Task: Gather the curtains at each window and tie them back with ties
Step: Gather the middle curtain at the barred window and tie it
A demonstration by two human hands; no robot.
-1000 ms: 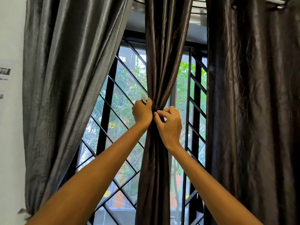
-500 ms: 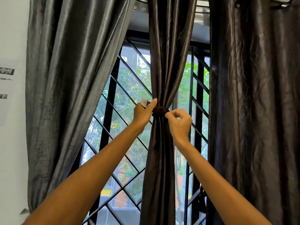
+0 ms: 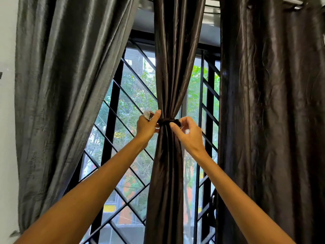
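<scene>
I have the middle curtain (image 3: pixel 168 81) bunched into one vertical column, with the tie (image 3: pixel 167 121) wrapped level around its waist, straight ahead between my hands. My left hand (image 3: pixel 147 126) presses the bundle's left side, thumb up against the tie, and pinches a small whitish tag (image 3: pixel 147 115), maybe a label. My right hand (image 3: pixel 189 133) is just right of the tie, fingers loosely curled; I think its fingertips touch the tie's end, but dark cloth hides that. Both hands are equally near. The curtains either side hang loose.

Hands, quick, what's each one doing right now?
Left hand: holding the tie and a small white thing.
Right hand: pinching the tie's other end.
</scene>
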